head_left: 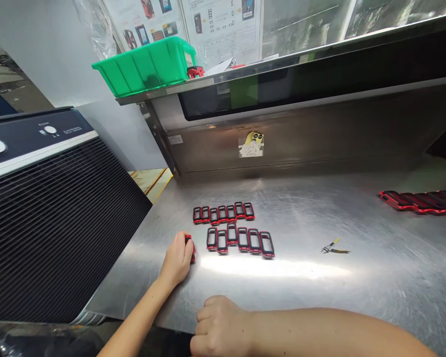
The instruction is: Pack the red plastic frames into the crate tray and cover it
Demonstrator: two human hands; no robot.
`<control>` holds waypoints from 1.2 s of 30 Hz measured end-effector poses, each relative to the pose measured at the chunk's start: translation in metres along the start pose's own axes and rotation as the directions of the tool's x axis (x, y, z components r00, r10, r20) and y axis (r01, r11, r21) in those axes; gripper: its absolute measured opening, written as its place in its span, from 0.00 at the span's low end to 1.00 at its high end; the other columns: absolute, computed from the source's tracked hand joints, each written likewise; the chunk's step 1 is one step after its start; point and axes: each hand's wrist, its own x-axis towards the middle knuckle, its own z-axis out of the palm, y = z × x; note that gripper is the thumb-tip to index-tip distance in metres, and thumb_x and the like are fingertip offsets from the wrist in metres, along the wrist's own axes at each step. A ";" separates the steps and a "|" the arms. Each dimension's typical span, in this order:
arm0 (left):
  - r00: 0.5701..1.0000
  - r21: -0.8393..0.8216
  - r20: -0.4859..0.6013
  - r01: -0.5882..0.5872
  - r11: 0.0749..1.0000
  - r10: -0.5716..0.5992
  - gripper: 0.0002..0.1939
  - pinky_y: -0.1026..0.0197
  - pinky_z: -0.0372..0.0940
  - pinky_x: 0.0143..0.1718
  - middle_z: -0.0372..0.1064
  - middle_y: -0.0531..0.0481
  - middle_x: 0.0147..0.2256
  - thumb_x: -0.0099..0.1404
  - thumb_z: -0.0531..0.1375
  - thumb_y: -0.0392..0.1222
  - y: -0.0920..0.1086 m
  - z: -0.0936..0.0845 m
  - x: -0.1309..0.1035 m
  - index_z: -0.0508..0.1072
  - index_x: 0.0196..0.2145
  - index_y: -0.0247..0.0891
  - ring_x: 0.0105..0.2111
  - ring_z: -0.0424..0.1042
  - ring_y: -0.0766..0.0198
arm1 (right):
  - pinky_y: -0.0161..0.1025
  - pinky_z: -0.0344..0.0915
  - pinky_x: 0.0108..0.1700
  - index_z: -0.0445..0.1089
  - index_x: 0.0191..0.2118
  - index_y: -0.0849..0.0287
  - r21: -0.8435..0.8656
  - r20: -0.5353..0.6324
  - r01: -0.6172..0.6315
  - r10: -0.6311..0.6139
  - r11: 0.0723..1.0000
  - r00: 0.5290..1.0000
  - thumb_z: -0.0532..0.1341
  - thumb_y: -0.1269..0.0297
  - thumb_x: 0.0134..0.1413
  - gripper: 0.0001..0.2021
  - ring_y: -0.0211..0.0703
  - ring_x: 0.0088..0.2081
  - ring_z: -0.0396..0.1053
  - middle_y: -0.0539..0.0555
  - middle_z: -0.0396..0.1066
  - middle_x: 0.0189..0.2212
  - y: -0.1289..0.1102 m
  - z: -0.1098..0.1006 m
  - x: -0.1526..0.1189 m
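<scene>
Left hand (177, 259) grips a red frame (191, 248) on steel bench (357, 287) (glary); right hand (219, 329) seemingly fisted.

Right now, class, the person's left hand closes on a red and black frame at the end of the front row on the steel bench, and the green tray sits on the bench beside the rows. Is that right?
Not quite. The head view shows the green tray up on the shelf above the steel bench, not beside the rows. The rest stands: the left hand closes on a red and black frame at the end of the front row.
</scene>
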 end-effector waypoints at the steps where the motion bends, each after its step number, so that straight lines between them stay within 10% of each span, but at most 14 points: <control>1: 1.000 -0.038 -0.016 0.019 0.999 -0.019 0.08 0.55 0.64 0.32 0.62 0.54 0.23 0.64 0.46 0.46 0.002 -0.002 -0.002 0.60 0.30 0.44 0.26 0.67 0.58 | 0.37 0.46 0.19 0.55 0.14 0.56 0.006 -0.017 -0.004 0.004 1.000 1.000 0.49 0.37 0.60 0.33 0.36 0.16 0.54 0.45 0.54 0.08 0.000 -0.001 0.000; 6: 0.993 -0.241 -0.049 0.094 0.966 -0.109 0.15 0.62 0.56 0.18 0.54 0.60 0.18 0.69 0.39 0.53 0.028 -0.017 -0.025 0.58 0.32 0.44 0.16 0.58 0.64 | 0.37 0.47 0.21 0.55 0.17 0.56 0.142 -0.057 -0.185 0.195 0.972 0.979 0.47 0.52 0.66 0.26 0.36 0.16 0.50 0.45 0.53 0.10 0.000 -0.026 0.007; 12: 0.990 -0.382 -0.064 0.091 0.920 -0.124 0.22 0.61 0.58 0.20 0.57 0.57 0.19 0.69 0.40 0.60 0.055 -0.028 -0.067 0.62 0.30 0.43 0.18 0.58 0.64 | 0.35 0.53 0.24 0.54 0.22 0.56 0.450 -0.105 -0.462 0.559 0.764 0.823 0.34 0.55 0.70 0.26 0.35 0.19 0.54 0.46 0.56 0.15 0.002 -0.058 0.018; 36: 0.975 -0.317 0.040 -0.196 0.928 0.219 0.11 0.63 0.60 0.24 0.62 0.57 0.25 0.67 0.52 0.53 0.046 -0.015 -0.081 0.65 0.38 0.45 0.23 0.63 0.64 | 0.38 0.53 0.23 0.49 0.21 0.54 0.508 -0.076 -0.422 0.527 0.751 0.846 0.28 0.52 0.68 0.27 0.37 0.17 0.52 0.47 0.54 0.14 0.002 -0.057 0.018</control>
